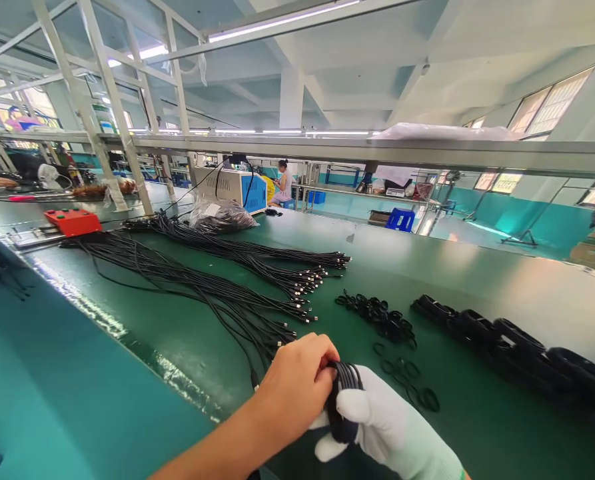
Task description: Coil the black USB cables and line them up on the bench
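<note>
My bare left hand [294,387] and my white-gloved right hand [384,423] meet at the bottom centre, both closed round a coiled black cable [343,399]. The left fingers curl over the coil's top; the gloved thumb and fingers wrap it from below. Just ahead of the hands, long loose black cables [217,280] fan across the green table [452,273], their metal plug ends pointing right. A pile of small black rings [384,320] lies to the right of the plugs. A row of finished coils [507,343] runs along the right side.
A red box with buttons [72,221] sits at the far left, a plastic bag [220,215] and a white-and-blue machine [232,187] at the back. White frame posts stand at the left. A person sits in the distance; another's hand rests at the left edge.
</note>
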`<state>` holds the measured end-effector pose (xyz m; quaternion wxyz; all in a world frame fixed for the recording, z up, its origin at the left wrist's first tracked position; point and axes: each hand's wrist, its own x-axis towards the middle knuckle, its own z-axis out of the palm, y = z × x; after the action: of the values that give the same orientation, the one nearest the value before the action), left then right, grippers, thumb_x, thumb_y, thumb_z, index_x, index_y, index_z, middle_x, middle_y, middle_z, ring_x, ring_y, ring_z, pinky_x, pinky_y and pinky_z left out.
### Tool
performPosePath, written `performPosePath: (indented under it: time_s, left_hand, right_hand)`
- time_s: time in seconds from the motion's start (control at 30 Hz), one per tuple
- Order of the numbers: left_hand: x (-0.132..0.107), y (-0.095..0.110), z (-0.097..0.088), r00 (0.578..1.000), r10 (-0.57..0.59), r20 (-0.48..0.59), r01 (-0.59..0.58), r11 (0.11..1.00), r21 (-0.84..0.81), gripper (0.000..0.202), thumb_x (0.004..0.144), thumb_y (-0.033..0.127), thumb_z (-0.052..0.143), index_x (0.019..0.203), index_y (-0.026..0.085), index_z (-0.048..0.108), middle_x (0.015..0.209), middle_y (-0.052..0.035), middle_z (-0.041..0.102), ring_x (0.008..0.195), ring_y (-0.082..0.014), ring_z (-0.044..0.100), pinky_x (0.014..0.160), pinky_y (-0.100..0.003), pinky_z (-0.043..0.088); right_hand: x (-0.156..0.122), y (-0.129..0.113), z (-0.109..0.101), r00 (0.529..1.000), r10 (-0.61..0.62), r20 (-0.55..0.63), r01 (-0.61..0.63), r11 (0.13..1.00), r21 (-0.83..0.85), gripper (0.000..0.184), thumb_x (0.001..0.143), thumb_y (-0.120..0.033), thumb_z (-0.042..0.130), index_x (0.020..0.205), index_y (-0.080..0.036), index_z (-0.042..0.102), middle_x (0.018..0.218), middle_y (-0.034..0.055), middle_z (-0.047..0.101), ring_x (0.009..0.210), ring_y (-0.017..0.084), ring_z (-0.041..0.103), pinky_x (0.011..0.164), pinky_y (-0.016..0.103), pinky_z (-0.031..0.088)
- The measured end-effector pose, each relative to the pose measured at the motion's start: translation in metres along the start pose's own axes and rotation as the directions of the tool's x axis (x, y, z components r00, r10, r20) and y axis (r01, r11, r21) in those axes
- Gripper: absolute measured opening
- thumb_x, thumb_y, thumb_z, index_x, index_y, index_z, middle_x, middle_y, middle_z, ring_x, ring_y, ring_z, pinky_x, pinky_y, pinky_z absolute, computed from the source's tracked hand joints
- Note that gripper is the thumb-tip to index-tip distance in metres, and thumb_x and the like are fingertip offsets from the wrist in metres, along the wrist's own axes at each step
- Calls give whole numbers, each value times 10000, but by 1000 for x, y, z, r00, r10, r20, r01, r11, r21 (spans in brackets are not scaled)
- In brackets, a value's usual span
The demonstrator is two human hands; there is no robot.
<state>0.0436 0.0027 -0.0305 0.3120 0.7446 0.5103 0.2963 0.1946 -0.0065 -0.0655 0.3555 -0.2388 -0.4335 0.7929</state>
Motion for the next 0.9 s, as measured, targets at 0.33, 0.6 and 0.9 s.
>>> performPosePath:
  time_s: [0.33, 0.6, 0.9]
  left_hand:
    - [12, -13, 8, 981, -193, 13, 193, 967, -169, 121, 673, 98, 536, 714, 207, 572, 648, 32, 591, 615, -143, 544, 555, -236, 405]
    - [10, -10, 11, 918, -378, 118, 392, 832, -392, 193, 638, 38, 542, 679, 203, 452, 491, 99, 490, 389, -86, 474, 380, -187, 375]
    - [13, -18, 16, 937, -344, 65, 350, 928, -126, 170, 627, 69, 536, 666, 213, 455, 557, 64, 497, 519, -119, 462, 454, -213, 322]
  right_hand:
    - [3, 6, 1, 984, 25, -178, -30, 999, -26, 389, 679, -364, 748, 968, -122, 651, 904, 104, 661, 841, 221, 652, 609, 303, 577]
    - [10, 16, -4, 987, 68, -145, -71, 997, -10, 402, 635, -358, 781, 910, -92, 657, 819, 87, 632, 787, 202, 637, 583, 294, 572]
    - [13, 21, 1, 988, 72, -134, -76, 997, -26, 441, 627, -385, 778, 901, -82, 613, 695, 51, 608, 577, 129, 603, 493, 231, 546]
